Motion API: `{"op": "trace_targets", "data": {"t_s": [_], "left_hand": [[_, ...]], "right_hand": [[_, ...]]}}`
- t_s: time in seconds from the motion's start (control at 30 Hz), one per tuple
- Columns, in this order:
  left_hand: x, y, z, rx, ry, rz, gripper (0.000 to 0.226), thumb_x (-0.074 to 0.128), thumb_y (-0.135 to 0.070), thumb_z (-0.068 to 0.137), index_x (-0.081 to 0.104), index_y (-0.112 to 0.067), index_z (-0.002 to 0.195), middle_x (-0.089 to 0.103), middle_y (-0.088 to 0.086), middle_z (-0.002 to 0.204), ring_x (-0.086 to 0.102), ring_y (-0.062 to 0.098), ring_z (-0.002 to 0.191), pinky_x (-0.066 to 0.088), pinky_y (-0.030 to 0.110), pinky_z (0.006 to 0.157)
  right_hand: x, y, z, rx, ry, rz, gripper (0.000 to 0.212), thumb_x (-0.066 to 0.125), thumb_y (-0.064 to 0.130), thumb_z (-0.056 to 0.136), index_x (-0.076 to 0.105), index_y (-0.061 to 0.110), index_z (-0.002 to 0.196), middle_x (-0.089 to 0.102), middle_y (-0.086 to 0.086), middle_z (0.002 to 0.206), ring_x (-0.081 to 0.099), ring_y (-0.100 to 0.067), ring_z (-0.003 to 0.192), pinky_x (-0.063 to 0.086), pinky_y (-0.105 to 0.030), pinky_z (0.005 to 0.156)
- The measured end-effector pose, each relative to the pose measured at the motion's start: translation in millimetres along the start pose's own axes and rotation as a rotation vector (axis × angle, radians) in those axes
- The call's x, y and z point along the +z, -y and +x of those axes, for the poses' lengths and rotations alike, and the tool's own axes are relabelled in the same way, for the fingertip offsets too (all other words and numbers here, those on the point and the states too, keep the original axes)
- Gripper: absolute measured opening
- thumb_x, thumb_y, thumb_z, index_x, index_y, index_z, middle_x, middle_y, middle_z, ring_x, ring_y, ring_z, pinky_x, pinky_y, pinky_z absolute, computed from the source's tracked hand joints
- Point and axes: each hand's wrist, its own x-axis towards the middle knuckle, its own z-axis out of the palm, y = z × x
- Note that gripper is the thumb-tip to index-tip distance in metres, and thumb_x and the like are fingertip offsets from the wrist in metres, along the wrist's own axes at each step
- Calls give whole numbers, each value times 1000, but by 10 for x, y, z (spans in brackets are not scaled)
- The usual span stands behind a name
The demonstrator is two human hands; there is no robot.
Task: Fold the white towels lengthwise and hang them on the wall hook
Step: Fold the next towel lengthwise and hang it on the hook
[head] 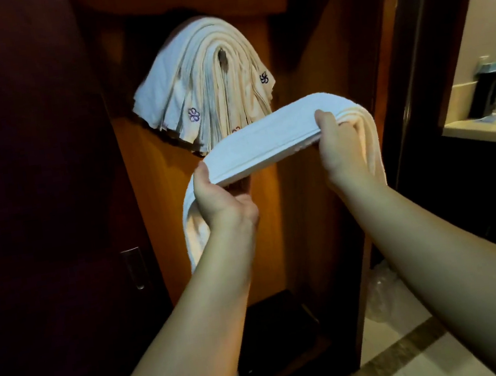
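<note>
Both hands pinch the long folded white terry towel point(266, 141), my left hand point(219, 198) and right hand point(333, 141) near its ends, just below the crowded stack of hung white towels point(204, 80); I fear overloading could slide them off

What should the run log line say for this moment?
left hand grips folded towel | right hand grips it | hung towels | not yet hung
</note>
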Motion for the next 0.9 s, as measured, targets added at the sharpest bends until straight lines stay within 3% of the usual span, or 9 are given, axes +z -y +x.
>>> {"op": "trace_targets", "data": {"t_s": [0.07,0.17,0.23,0.27,0.37,0.43,0.6,0.73,0.9], "left_hand": [[58,-99,40,-7,43,4,34,67,-24,92,58,-9,120,70,18,110,69,34,101,59,54,84],[140,-205,109,83,78,125,32,66,-24,92,60,-10,120,72,15,110,71,30,102,59,51,86],[214,-279,151,127,80,179,30,66,-27,93,61,-12,117,73,13,109,71,28,101,59,49,87],[272,-317,189,140,89,176,29,65,-29,93,61,-13,117,73,13,110,71,28,101,59,50,89],[470,-433,325,201,123,215,22,61,-31,97,64,-14,110,74,11,110,71,27,101,58,46,91],[615,-490,471,246,160,286,15,59,-30,98,64,-16,99,74,7,98,71,23,95,59,39,86],[917,-501,965,350,260,542,18,55,-37,99,62,-20,97,70,1,94,67,18,99,51,30,72],[1159,-458,1363,453,318,703,27,51,-41,101,65,-21,89,73,-8,65,73,6,76,51,19,57],[1499,-393,1836,555,310,825,31,52,-50,99,69,-24,92,74,-13,70,72,7,79,49,22,63]], "right_hand": [[29,-23,74,41,-29,134,72,54,61,75,63,8,123,70,3,109,64,-17,107,48,-43,104],[83,19,133,133,7,413,20,59,37,94,63,17,97,69,7,92,65,-6,92,49,-33,101],[102,11,206,152,13,448,12,58,30,97,59,21,89,67,7,87,64,-7,90,49,-34,102],[116,-3,275,121,20,405,15,57,34,96,61,20,93,68,7,90,65,-8,92,48,-35,104],[162,28,489,13,53,143,54,51,51,95,62,10,128,66,6,114,60,-14,106,42,-30,98],[168,58,712,-65,55,-5,58,45,49,101,55,5,137,56,5,116,51,-14,105,32,-23,91],[292,144,1314,-216,56,-163,59,42,44,104,56,-4,134,58,-18,135,51,-31,126,31,-25,94],[487,116,1837,-284,122,-203,60,41,48,103,60,-3,129,60,-20,133,53,-32,122,31,-28,90],[756,101,2513,-355,184,-205,58,41,47,103,66,-3,120,63,-21,125,55,-29,106,29,-28,85]]}}
